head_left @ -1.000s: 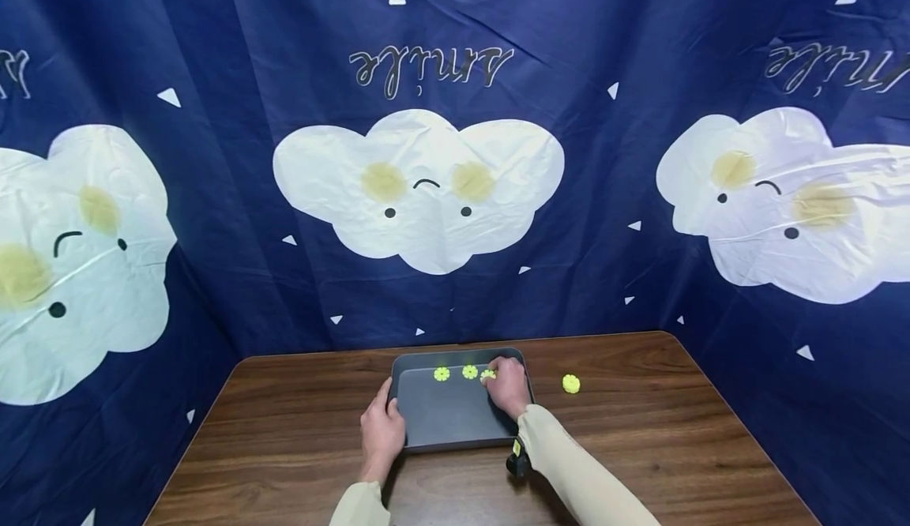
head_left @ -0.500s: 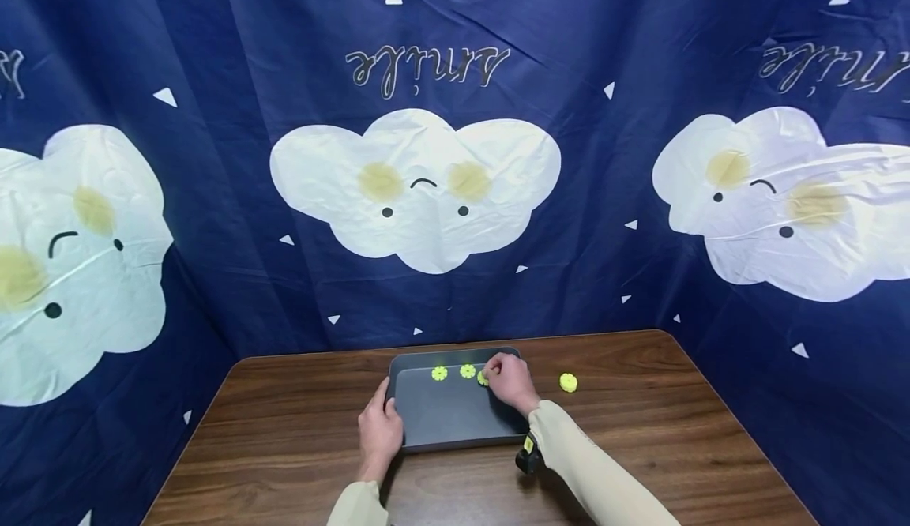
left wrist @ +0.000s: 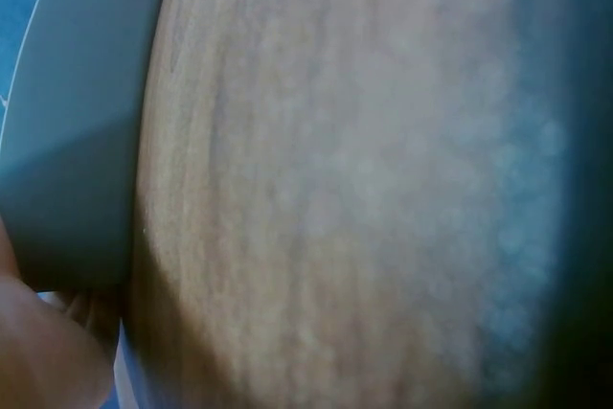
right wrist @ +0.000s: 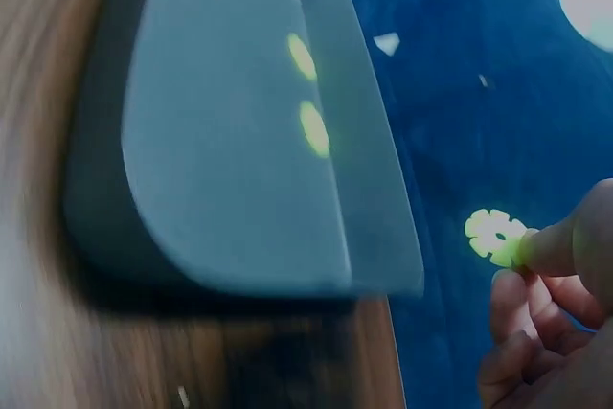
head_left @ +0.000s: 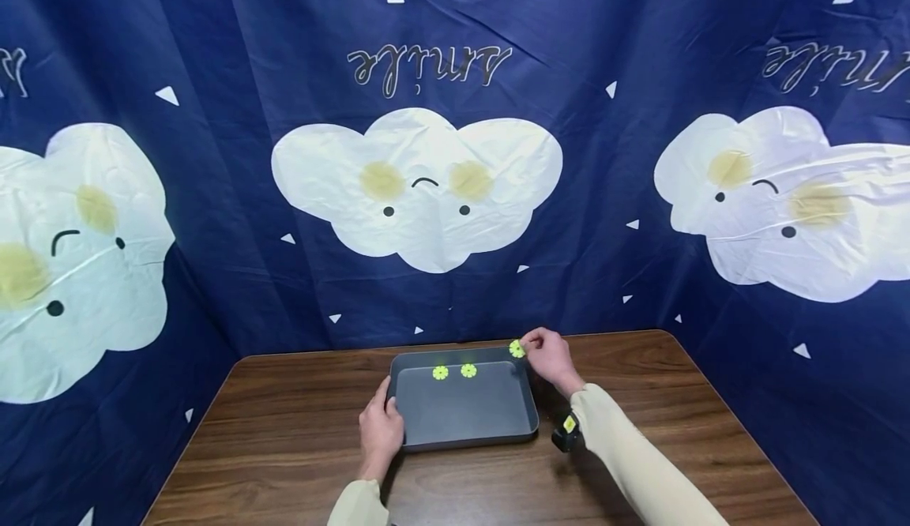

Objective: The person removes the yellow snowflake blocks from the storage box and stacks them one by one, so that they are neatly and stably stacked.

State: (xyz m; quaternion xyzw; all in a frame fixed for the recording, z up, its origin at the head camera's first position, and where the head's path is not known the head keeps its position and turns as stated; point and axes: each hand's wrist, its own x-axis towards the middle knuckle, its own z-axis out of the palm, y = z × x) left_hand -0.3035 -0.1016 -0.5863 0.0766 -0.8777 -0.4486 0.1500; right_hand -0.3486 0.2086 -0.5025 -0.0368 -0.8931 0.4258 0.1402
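A dark grey rectangular tray [head_left: 462,419] stands on the wooden table, with two yellow notched plastic discs [head_left: 441,373] near its far wall. My left hand [head_left: 381,433] grips the tray's left side; in the left wrist view only part of that hand [left wrist: 53,347] shows, at the tray's edge. Beyond the tray's far right corner, my right hand [head_left: 550,356] pinches a third yellow notched disc [right wrist: 498,236], flower-shaped with a small centre hole. That disc is held up, apart from the tray in the right wrist view.
The brown wooden table [head_left: 298,423] runs out on both sides of the tray. A dark blue curtain [head_left: 604,289] with white clouds hangs behind and at both sides. A black wrist camera [head_left: 565,433] sits below the right sleeve.
My right hand has lifted a yellow notched disc out of the tray, moving right and away. The disc on the table at right is now out of sight behind that arm. My left hand stays put.
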